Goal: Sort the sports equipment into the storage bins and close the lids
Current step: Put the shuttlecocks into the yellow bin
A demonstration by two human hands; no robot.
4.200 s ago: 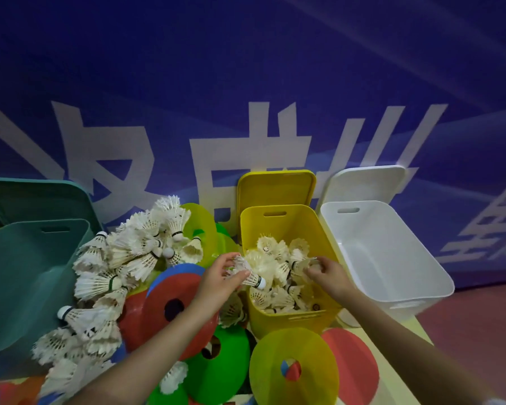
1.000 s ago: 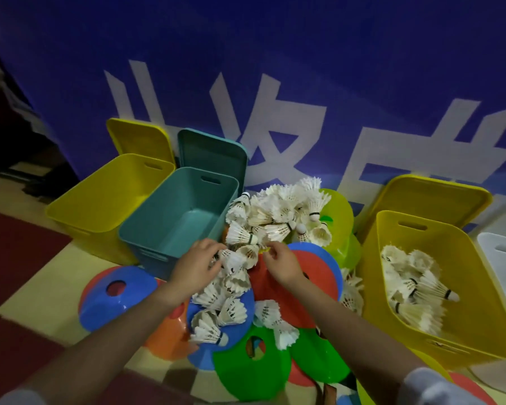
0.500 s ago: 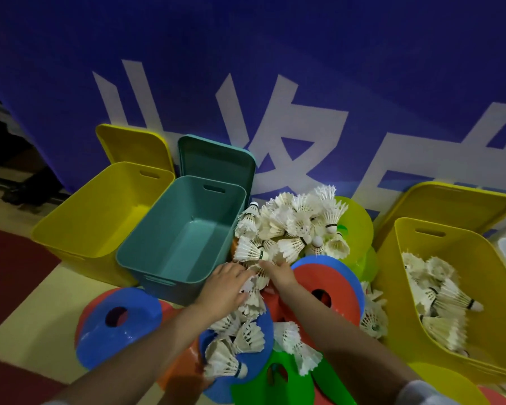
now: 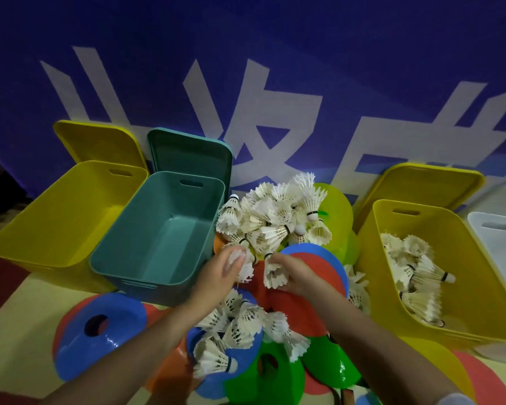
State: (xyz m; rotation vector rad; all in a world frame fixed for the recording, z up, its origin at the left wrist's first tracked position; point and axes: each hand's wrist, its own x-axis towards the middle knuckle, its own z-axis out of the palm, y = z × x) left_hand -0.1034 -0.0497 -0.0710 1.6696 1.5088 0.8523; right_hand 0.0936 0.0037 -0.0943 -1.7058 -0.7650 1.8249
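A heap of white feather shuttlecocks (image 4: pixel 275 220) lay on overlapping flat disc cones (image 4: pixel 310 276) in red, blue, green and yellow on the floor. To the left stood an open, empty teal bin (image 4: pixel 123 258) and an open, empty yellow bin (image 4: pixel 35 229), lids upright behind them. To the right, another open yellow bin (image 4: pixel 479 311) held shuttlecocks, and a white bin (image 4: pixel 503 258) showed partly at the edge.
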